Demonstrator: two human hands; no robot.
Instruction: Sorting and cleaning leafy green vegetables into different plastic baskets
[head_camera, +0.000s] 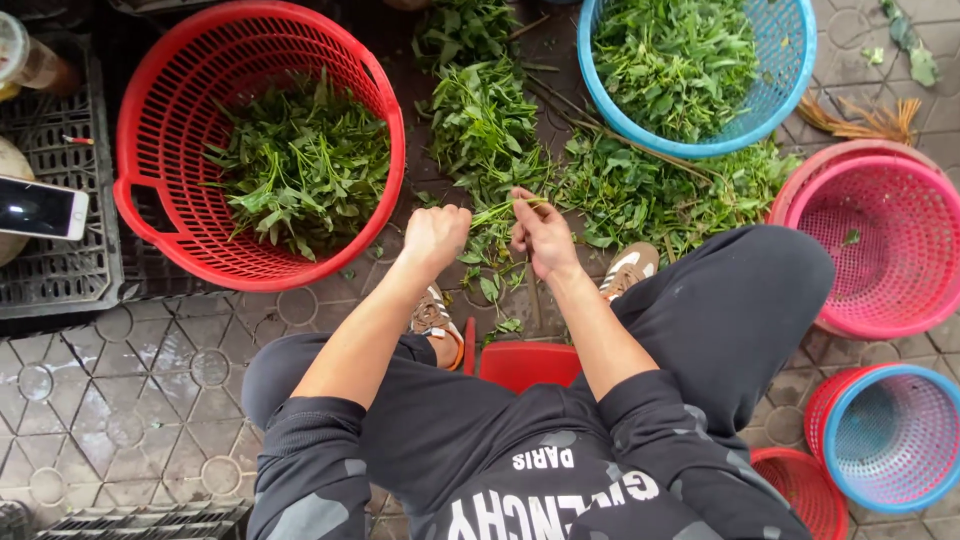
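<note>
dark sleeves cut off | left hand (434, 236), right hand (541, 235) pinch green stem (505, 209)

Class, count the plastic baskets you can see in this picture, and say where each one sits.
5: red basket upper left, blue basket top right, pink basket right, small blue basket lower right, small red basket bottom. Others may be nested or hidden.

The paved floor (150, 390) of grey patterned tiles carried everything. At ten o'clock stood a red basket (180, 60) of greens, at one o'clock a blue basket (790, 70), at three o'clock a pink basket (890, 250). Loose leafy stems (490, 130) lay at twelve o'clock. A black crate (60, 270) sat at nine o'clock.
</note>
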